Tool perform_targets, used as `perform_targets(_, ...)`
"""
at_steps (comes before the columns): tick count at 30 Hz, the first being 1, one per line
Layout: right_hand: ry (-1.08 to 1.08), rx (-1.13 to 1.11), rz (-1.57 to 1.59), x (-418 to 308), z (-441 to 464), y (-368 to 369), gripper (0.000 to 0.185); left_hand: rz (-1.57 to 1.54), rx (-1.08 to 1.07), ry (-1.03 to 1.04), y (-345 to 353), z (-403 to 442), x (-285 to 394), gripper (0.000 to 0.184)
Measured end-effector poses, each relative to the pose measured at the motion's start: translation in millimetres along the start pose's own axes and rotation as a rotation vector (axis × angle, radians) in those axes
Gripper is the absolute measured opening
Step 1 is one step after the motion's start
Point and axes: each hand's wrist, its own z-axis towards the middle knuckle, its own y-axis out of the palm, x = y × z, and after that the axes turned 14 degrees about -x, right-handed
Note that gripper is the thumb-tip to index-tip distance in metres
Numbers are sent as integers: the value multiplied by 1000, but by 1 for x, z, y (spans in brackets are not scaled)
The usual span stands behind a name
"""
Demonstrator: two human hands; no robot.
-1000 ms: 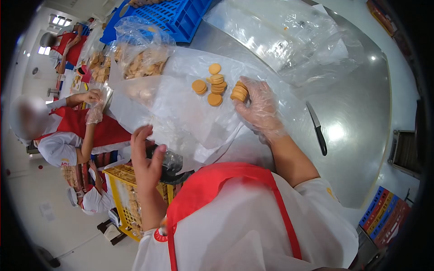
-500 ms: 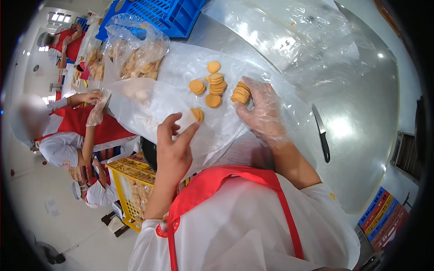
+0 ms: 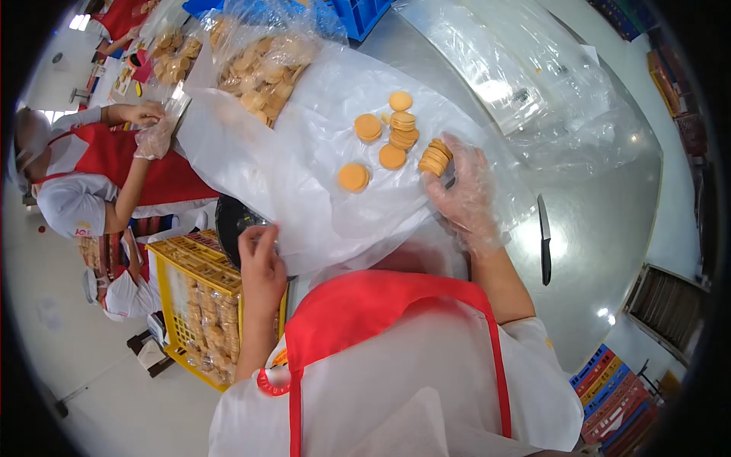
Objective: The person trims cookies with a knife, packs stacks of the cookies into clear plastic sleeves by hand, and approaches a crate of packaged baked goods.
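Back toward the person's near left had come the bare left hand [image 3: 263,259], away from a short pile of biscuits [image 3: 353,177] that now sat by itself on the white plastic sheet [image 3: 297,171]. Its fingers were loosely bent and slightly apart near the sheet's edge; whether they touched it, I could not tell. Across the sheet to the right, the gloved right hand [image 3: 464,186] had its thumb and fingers clamped around a stack of biscuits [image 3: 435,157], which lay tilted on its side. More biscuits [image 3: 403,137] stood in small piles just left of that stack.

Under the sheet spread a steel table [image 3: 598,217], shining where the light caught it. A black-handled knife [image 3: 545,244] lay on the metal to the right of the gloved hand, its blade toward the far side. Clear plastic [image 3: 525,91] covered the far right of the table, and a bag of biscuits [image 3: 263,76] rested far left, near a blue crate [image 3: 362,15]. Near left, beyond the bare arm, stood a yellow crate [image 3: 171,305] of packed biscuits. A co-worker [image 3: 114,171] in a red apron stood farther left, and coloured crates [image 3: 609,385] were stacked near right.
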Motion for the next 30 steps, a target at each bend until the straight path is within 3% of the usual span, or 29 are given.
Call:
perform_targets(3,-2,-40,-83,-1,-1,2,60,115,-238,-43,-3,-6,-2,56)
perform_targets(4,-6,-27,-99,-1,-1,4,59,80,-221,-82,-5,-5,-2,54)
perform_targets(8,7,23,-213,-12,-3,6,58,160,257,114,-12,4,-2,51)
perform_targets(11,62,-81,-219,-22,-1,4,58,185,259,362,-35,17,20,46)
perform_targets(15,84,-67,-174,-26,-4,6,58,152,-94,649,-41,43,49,47)
perform_targets(18,87,-38,-167,-33,-5,3,57,250,-272,577,-29,48,58,46)
perform_targets(22,175,-114,-182,-36,-7,0,55,340,-392,267,-8,43,37,42)
perform_targets(25,138,38,-63,-36,-18,11,55,304,-431,95,-8,37,26,41)
perform_targets(30,103,12,-60,-33,-23,11,57,362,-355,116,-5,30,6,37)
